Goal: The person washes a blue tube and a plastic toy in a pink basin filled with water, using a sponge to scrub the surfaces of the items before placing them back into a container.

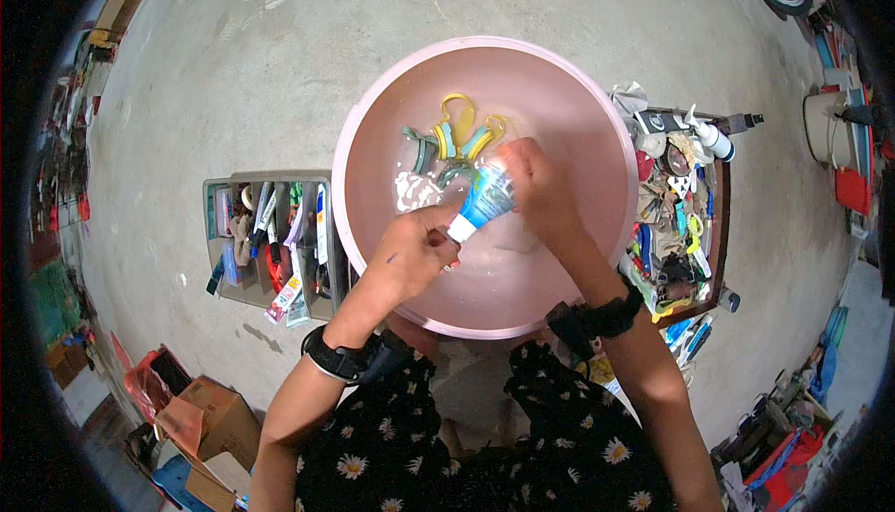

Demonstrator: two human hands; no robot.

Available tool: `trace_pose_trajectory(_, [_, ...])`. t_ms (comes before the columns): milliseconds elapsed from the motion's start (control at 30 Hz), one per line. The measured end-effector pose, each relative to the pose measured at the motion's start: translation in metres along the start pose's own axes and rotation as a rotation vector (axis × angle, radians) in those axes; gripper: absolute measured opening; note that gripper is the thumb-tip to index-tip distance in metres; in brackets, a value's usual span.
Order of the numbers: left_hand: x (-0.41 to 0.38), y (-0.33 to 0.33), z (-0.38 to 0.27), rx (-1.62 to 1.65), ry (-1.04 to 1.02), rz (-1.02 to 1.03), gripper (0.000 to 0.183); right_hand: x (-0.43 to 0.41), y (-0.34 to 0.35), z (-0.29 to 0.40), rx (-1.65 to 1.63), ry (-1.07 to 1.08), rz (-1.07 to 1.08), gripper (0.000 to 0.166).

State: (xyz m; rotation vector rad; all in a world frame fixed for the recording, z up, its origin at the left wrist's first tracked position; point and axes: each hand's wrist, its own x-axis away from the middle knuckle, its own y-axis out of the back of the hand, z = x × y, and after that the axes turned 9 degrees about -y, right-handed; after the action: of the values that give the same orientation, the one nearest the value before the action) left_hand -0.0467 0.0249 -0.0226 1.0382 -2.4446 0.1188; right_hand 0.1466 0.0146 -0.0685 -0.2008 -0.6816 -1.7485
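Observation:
Above a large pink plastic basin (482, 309), a blue and white squeeze tube (487, 196) is held aslant between my two hands. The fingers of my left hand (419, 250) grip the white cap (461, 228) at its lower end. My right hand (530, 173) is closed around its upper end, hiding that end. In shallow water in the basin lie yellow-and-light-blue plastic pieces (446, 140) with curved bands. Beside them are grey-green plastic pieces (421, 152), one partly hidden by the tube.
Left of the basin stands a divided grey tray (231, 292) with markers and tubes. To the right, a brown-edged tray (721, 232) is heaped with small items, including a white pump bottle (714, 140). A cardboard box (220, 417) is at lower left on the concrete floor (294, 85).

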Motion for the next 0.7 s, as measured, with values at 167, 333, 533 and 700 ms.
trace_pose_trajectory(167, [0.000, 0.002, -0.002, -0.144, -0.097, -0.029, 0.045, 0.017, -0.011, 0.010, 0.146, 0.206, -0.085, 0.050])
trace_pose_trajectory(333, [0.001, 0.001, -0.011, -0.363, -0.280, -0.074, 0.050, 0.007, 0.003, 0.016, -0.199, -0.154, -0.018, 0.039])
trace_pose_trajectory(533, [0.000, 0.009, -0.016, 0.018, 0.010, -0.026, 0.044, 0.014, -0.015, 0.010, 0.132, 0.570, -0.286, 0.042])
trace_pose_trajectory(700, [0.002, 0.017, -0.012, 0.202, 0.097, 0.015, 0.041, 0.016, -0.012, 0.006, 0.082, 0.376, -0.152, 0.049])
